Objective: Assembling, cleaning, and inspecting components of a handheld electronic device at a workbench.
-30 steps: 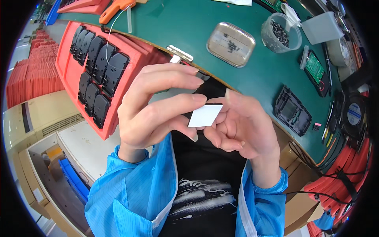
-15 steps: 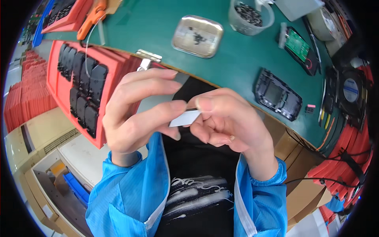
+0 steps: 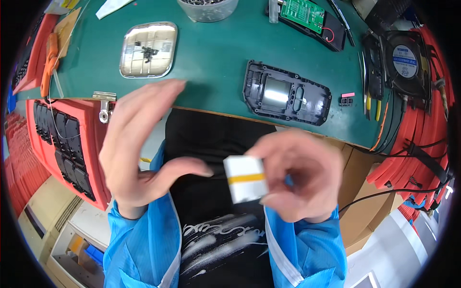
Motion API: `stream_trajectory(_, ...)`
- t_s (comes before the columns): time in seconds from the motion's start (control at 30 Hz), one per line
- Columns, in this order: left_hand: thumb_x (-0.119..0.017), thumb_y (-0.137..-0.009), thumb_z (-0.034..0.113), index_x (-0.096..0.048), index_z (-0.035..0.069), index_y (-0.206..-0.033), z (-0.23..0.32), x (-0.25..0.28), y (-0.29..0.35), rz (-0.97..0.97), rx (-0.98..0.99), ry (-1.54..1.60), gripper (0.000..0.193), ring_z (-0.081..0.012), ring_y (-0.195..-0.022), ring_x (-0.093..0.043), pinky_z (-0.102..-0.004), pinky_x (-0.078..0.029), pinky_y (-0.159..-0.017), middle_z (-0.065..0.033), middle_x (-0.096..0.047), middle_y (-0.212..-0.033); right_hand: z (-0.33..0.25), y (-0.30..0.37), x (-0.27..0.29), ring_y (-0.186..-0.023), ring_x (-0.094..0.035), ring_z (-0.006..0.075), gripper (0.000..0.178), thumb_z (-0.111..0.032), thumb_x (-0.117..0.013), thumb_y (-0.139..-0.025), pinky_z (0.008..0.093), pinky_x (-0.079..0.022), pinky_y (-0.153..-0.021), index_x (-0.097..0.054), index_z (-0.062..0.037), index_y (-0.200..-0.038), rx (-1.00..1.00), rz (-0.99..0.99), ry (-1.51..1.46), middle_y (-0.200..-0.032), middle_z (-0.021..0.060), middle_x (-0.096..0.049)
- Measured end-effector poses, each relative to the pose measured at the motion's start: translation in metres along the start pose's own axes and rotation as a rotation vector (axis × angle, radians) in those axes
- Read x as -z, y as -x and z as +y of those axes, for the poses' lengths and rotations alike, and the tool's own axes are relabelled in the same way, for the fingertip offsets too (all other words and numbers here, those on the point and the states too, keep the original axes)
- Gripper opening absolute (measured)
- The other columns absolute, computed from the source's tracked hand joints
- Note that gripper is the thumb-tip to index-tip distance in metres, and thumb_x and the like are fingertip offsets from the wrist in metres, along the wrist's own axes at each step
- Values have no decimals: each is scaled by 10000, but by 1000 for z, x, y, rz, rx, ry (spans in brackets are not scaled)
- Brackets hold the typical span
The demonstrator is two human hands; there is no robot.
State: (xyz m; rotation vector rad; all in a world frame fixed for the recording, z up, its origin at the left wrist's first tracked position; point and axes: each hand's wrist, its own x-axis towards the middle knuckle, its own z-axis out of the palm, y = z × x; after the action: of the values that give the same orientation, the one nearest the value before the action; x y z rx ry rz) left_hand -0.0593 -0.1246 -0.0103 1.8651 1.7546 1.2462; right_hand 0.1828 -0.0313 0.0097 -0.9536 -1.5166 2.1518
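In front of my body, my right hand (image 3: 309,168) pinches a small white square panel (image 3: 242,167) by its right edge. A yellow strip crosses the panel's face. To its left, my left hand (image 3: 127,153) is open and holds nothing, its thumb apart from the raised fingers. Both hands are somewhat blurred. Beyond them on the green bench (image 3: 211,72) lies a black plastic housing (image 3: 312,101) with a shiny window in it. A tiny black part (image 3: 345,101) with a pink strip (image 3: 348,95) sits to the housing's right.
A metal dish (image 3: 165,60) of small black pieces and a tub (image 3: 211,13) of small metal parts stand on the bench. A green circuit board (image 3: 302,14), tools and a black fan (image 3: 404,60) lie right. Red trays (image 3: 38,139) of black housings hang left.
The white panel has left the space between both hands and is now in my right hand alone, turned face-on. My left hand has let go and moved left. The view has shifted right.
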Motion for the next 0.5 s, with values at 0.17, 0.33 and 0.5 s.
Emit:
stream_trajectory(0.17,-918,-668,326,-608,-80,-1382,-8,-27,-27,-140,-150,-105,878,-413,-1281,-626,-486,-479,-1093,-236,-685,-1331,5,4,34,-695,-586,41,549,-29,-869,-746,191,-452,-631,-666,59,-1248,388,922,534,-811,17,-670)
stream_trajectory(0.33,-919,-663,286,-632,-62,-1370,-4,-43,-44,-165,-146,-112,839,-401,-1301,-618,-476,-479,-1096,-195,-693,-1342,11,8,55,-713,-590,90,549,-42,-889,-737,221,-466,-648,-675,63,-1231,464,892,699,-802,40,-654)
stream_trajectory(0.5,-914,-649,268,-654,-42,-1356,-4,-50,-53,-193,-146,-125,814,-395,-1309,-616,-469,-484,-1090,-178,-695,-1343,12,-6,56,-762,-607,122,525,53,-806,-774,267,-504,-797,-647,92,-1273,613,547,1032,-846,61,-647)
